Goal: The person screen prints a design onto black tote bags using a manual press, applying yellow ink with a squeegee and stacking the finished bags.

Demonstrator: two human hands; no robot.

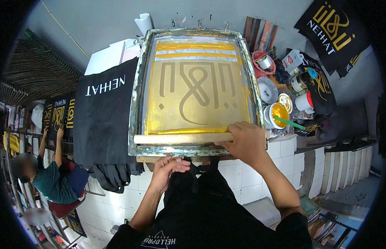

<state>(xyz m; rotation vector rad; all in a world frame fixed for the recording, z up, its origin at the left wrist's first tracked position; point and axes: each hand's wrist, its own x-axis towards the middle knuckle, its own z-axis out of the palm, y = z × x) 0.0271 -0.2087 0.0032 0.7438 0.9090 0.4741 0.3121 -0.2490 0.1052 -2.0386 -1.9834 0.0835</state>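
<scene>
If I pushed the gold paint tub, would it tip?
The white tub may feel heavy, with gold paint inside. The open top means paint could slosh. The green stick juts past the rim, so knocking that might tip the tub.

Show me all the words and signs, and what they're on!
I won't copy the words, but here's where they are:
Upside-down white capitals: flat black fabric.
Large flowing sign: gold rectangular mesh screen.
Gold sign, white capitals: black hanging cloth, upper right.
Gold signs, small white capitals: black cloth panels, far left.
Upside-down white letters, triangle: black short-sleeved shirt.
Too small to read: print on the white plastic bottle.
</scene>
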